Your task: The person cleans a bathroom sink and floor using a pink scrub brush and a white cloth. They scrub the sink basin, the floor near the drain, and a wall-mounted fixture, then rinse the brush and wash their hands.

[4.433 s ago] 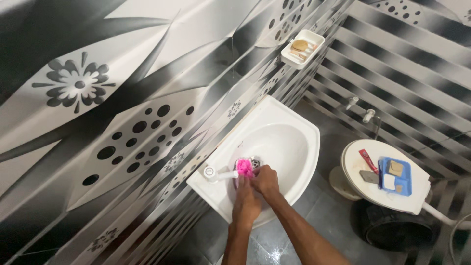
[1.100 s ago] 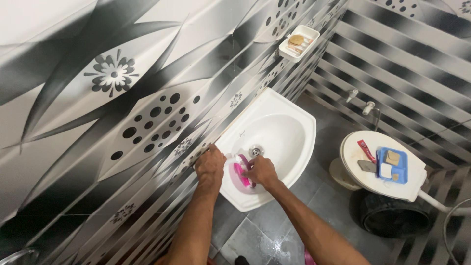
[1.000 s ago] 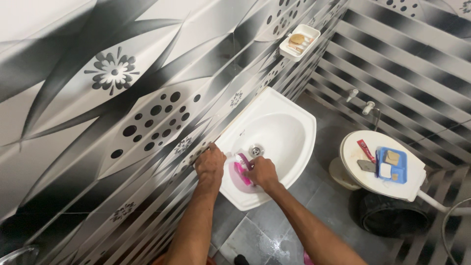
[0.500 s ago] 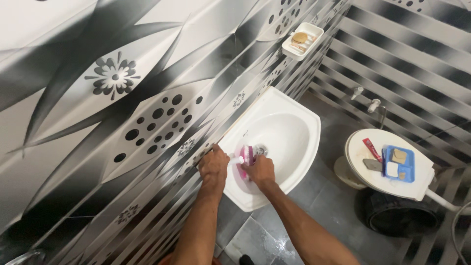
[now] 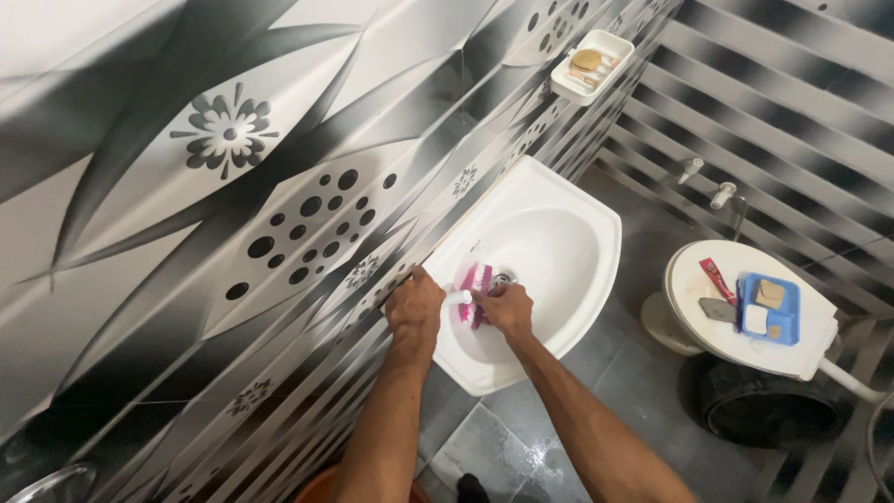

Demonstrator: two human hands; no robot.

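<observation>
A white wash basin [image 5: 577, 200] is fixed to the patterned wall. My left hand [image 5: 415, 310] rests closed over the tap at the basin's rim, and the white spout [image 5: 456, 298] sticks out beside it. My right hand [image 5: 508, 308] grips a pink scrubbing brush [image 5: 473, 282] inside the bowl, under the spout and just left of the drain [image 5: 504, 276]. The tap's knob is hidden under my left hand.
A white soap tray [image 5: 596, 63] hangs on the wall above the basin. To the right stands a toilet with a closed white lid [image 5: 717, 345] carrying a blue tray [image 5: 769, 309], a red tube and a dark scraper. Two wall taps [image 5: 708, 183] sit behind it. The floor is dark tile.
My left hand has gone from the brush to the tap and stayed there. My right hand has shifted the pink brush up the bowl toward the drain, under the spout.
</observation>
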